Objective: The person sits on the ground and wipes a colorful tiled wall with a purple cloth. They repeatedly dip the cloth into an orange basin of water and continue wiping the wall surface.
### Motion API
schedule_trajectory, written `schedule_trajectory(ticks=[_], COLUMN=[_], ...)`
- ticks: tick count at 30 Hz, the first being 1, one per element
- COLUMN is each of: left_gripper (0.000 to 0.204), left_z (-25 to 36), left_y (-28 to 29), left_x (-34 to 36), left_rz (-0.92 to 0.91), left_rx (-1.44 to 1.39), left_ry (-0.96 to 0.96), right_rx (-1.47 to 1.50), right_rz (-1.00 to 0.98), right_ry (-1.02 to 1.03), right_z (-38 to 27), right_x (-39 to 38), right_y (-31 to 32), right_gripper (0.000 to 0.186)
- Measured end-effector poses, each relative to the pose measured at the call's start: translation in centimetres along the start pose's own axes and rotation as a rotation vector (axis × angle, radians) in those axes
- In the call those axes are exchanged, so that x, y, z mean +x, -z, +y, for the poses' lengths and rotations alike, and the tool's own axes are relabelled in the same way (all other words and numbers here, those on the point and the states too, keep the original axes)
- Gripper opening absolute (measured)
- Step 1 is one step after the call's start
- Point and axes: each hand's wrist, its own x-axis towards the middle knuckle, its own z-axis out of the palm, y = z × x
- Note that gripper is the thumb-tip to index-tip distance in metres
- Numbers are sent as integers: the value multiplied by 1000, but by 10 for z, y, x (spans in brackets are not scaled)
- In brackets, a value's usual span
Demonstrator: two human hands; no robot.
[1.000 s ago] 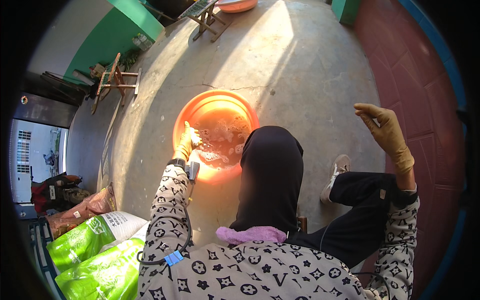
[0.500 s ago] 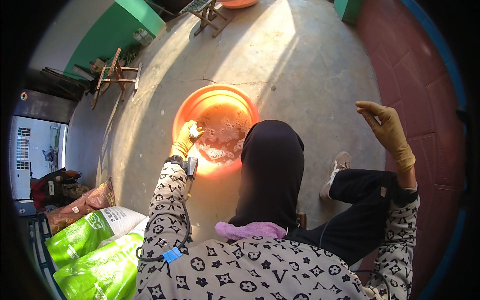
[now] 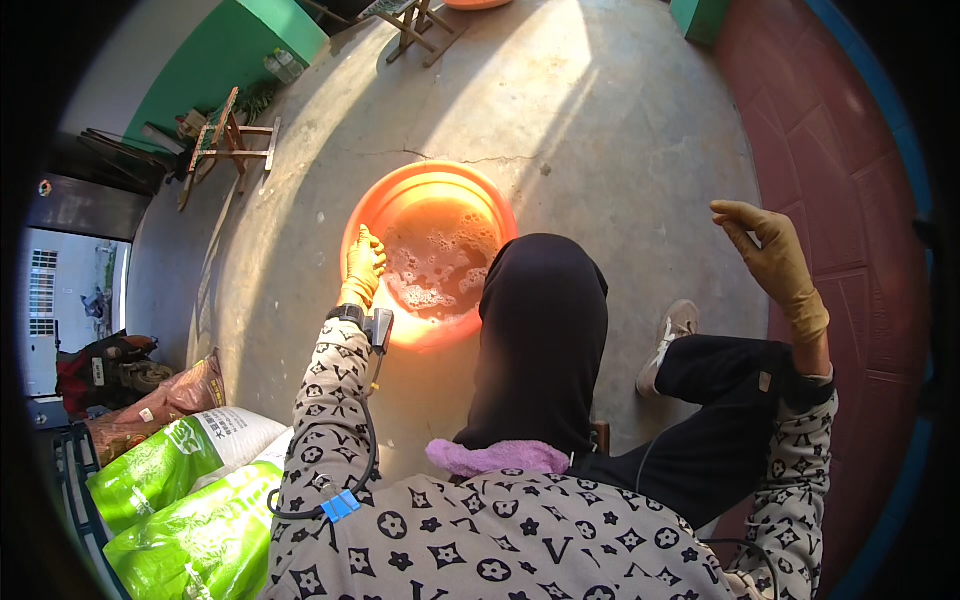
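An orange plastic basin stands on the floor, left of my raised knee. Brownish, foamy water lies in it. My left hand, in a yellow rubber glove, is closed at the basin's left side, over the rim. Its curled fingers hide whatever may be inside them. Out to the right, my right hand is held up in the air, wearing the same kind of glove. Its fingers are bent, with a gap between them and the thumb, and nothing shows in it. That hand is well apart from the basin.
Green and white sacks and a reddish-brown sack lie at lower left. A wooden folding stool stands at the far left, another at the back. Red door panels line the right side. A pink cloth rests at my waist.
My left hand has shifted slightly left and up, and its fingers have curled. A small whitish thing visible in it before is now out of sight. My right hand has stayed put.
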Motion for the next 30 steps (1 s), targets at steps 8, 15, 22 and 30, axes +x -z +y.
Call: schedule_trajectory(ticks=[8, 15, 22, 30], left_gripper=[55, 51, 51, 51], left_z=[-2, -3, -4, -2], left_y=[-4, -5, -5, -6], left_x=[0, -4, -4, -5], left_rz=[12, 37, 44, 22], left_rx=[70, 145, 141, 126], left_ry=[-75, -118, -146, -178], right_rx=[0, -29, -24, -24], right_rz=[-2, -1, -7, -1], right_ry=[1, 21, 14, 11], right_z=[-1, -1, -1, -1], right_x=[0, 0, 0, -1], right_y=[-1, -1, -1, -2], right_gripper=[20, 20, 20, 21])
